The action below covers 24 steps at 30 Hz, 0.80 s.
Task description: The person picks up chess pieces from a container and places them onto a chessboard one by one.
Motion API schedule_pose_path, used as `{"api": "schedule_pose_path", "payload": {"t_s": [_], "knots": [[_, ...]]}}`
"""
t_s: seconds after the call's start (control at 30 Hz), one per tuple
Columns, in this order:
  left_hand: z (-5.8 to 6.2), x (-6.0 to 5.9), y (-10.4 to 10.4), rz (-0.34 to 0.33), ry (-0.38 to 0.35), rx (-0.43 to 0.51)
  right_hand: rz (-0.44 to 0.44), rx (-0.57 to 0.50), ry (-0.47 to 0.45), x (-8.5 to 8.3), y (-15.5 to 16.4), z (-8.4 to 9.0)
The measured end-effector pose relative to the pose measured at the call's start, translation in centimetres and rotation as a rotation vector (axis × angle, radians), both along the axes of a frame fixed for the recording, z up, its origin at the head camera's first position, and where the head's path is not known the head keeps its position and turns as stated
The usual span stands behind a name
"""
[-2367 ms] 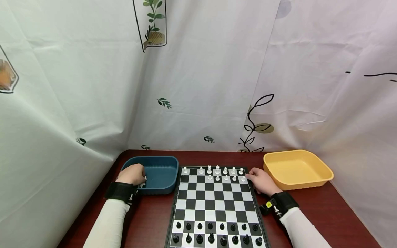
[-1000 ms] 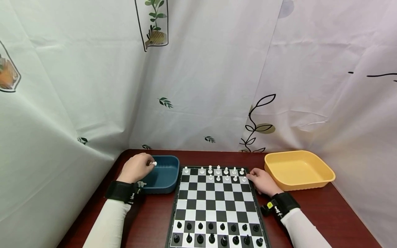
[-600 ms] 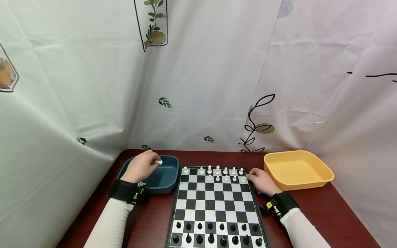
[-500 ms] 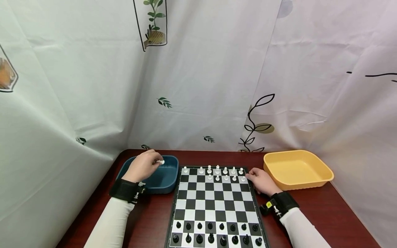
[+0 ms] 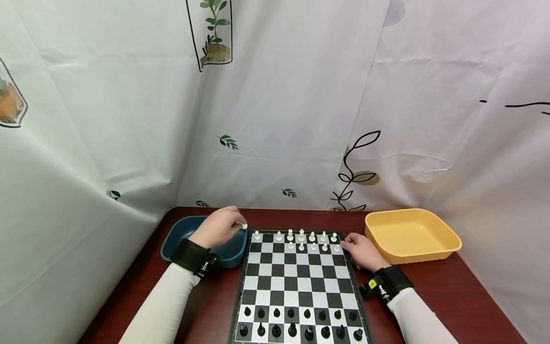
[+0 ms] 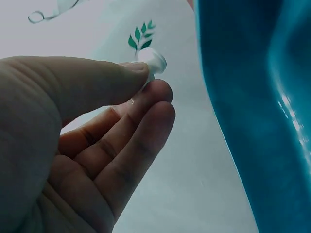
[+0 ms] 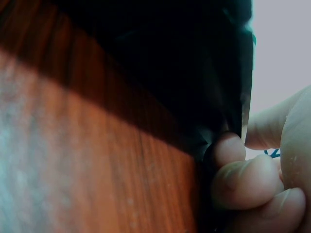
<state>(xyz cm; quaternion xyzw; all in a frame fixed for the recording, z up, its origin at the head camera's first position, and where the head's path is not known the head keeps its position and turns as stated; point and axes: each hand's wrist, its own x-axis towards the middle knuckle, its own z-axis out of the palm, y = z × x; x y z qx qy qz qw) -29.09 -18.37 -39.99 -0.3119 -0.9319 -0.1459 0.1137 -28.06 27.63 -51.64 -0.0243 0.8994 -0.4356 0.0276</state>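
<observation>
A dark red-brown wooden table (image 5: 451, 291) stands in a corner hung with white cloth printed with leaves and plants (image 5: 279, 110). In the middle of the table lies a black-framed chessboard (image 5: 299, 286); black chess pieces (image 5: 292, 322) fill its two nearest rows, and white chess pieces (image 5: 301, 240) stand along its far edge, the back row with gaps and only five pieces in the row before it, towards the right. To the right of the board, just off its far right corner, sits a yellow tray (image 5: 447, 246); nothing shows inside it. To the left, touching or almost touching the board's far left corner, sits a dark blue tray (image 5: 172, 239); the forearm and hand cover much of its inside, so what it holds cannot be told. The left hand (image 5: 220, 228) hovers over the right part of the blue tray, close to the board's far left corner, wrist in a black strap and forearm in a pale sleeve. Its thumb and forefinger pinch a small white chess piece (image 5: 244, 225), most likely a pawn; in the left wrist view the white piece (image 6: 152, 62) sits at the fingertips (image 6: 160, 92) with the other fingers loosely curved below it, beside the blue tray wall (image 6: 252, 121). The right hand (image 5: 363, 252) rests on the table at the board's far right edge, its curled fingers pressed against the board's black frame (image 7: 214, 145).
</observation>
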Motion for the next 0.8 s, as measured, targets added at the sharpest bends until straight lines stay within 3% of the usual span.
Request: {"api": "schedule_pose_path", "payload": {"t_s": [0.27, 0.53, 0.8], "knots": [[0.2, -0.4, 2.3, -0.027, -0.035, -0.063, -0.004, 0.008, -0.003, -0.1, -0.2, 0.0], [0.1, -1.0, 3.8, -0.051, -0.012, -0.133, -0.012, 0.001, -0.003, 0.0, -0.4, -0.1], [0.0, -1.6, 4.8, -0.082, -0.033, -0.144, -0.02, -0.001, -0.004, 0.2, -0.2, 0.0]]}}
